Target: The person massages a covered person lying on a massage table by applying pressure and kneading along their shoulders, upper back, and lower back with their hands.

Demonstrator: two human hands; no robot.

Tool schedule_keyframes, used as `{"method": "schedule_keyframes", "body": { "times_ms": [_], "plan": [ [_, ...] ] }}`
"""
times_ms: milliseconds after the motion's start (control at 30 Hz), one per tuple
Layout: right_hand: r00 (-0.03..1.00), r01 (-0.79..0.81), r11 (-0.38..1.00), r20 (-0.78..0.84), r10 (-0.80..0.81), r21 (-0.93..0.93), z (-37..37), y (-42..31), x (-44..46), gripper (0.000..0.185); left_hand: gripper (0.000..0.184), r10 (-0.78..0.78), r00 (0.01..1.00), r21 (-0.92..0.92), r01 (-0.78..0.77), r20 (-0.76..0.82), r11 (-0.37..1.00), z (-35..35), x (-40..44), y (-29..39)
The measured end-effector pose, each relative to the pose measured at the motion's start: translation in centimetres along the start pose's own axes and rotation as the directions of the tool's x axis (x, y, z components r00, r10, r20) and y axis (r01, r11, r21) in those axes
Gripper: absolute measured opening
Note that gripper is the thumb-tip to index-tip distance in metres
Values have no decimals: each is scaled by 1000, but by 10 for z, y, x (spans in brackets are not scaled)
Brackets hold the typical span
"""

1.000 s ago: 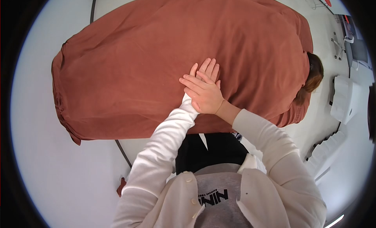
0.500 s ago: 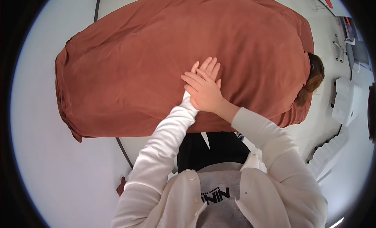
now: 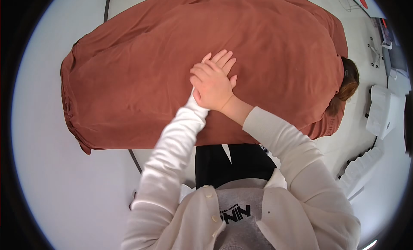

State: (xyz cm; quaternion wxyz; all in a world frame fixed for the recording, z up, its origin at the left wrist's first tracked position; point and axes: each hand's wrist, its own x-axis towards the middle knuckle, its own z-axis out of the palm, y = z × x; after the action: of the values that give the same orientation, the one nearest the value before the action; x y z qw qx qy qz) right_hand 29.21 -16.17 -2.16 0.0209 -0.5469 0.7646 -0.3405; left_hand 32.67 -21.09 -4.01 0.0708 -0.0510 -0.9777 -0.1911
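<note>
Under a large rust-brown cloth (image 3: 142,78) lies a person, whose hair (image 3: 350,80) shows at the right end. My left hand (image 3: 223,62) rests palm down on the cloth near the middle of the covered body, fingers stretched forward. Across its back sits my right hand (image 3: 213,87), with its fingers bent over the far edge of the left hand and its thumb nearer me. Part of the left hand and its wrist is hidden beneath the right one. Neither hand holds a tool.
The cloth drapes over the near edge, close to my dark trousers (image 3: 232,162). White covered furniture (image 3: 380,112) stands on the right, with a wheeled chair base (image 3: 375,52) farther back. A red object (image 3: 361,0) is at the upper right.
Both stacked hands have slid across the cloth, away from me and slightly left. The right hand's fingers, more spread before, now bend more closely over the left hand.
</note>
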Motion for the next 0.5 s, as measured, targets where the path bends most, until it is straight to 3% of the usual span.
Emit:
{"method": "schedule_keyframes", "body": {
  "times_ms": [233,267,300,333,367,400,433,500],
  "plan": [
    [998,57,994,29,-60,97,-28,2,-38,23,58,-134,989,81,139,-62,987,8,-9,20],
    [999,-35,976,13,33,213,-32,2,-36,26,56,-150,986,95,156,-74,983,8,-9,20],
    [1000,-27,977,5,26,211,-36,0,-33,26,56,-146,986,102,154,-80,983,4,-5,14],
    [924,-233,889,-196,329,394,-39,-2,-29,29,47,-136,987,-72,129,-88,989,-3,-1,3],
    [723,-355,719,-313,616,597,-42,-2,-25,33,39,-126,987,-244,100,-95,965,-9,4,-6],
    [684,-312,657,-317,657,687,-51,3,-23,36,25,-204,962,-374,126,-179,919,-17,13,-11],
    [692,-383,731,-349,632,564,-57,12,-27,37,21,-250,946,-468,129,-205,874,-21,25,-25],
    [696,-510,754,-317,644,414,-42,25,-43,36,21,-412,870,-480,250,-271,841,-32,54,-46]
  ]
}}
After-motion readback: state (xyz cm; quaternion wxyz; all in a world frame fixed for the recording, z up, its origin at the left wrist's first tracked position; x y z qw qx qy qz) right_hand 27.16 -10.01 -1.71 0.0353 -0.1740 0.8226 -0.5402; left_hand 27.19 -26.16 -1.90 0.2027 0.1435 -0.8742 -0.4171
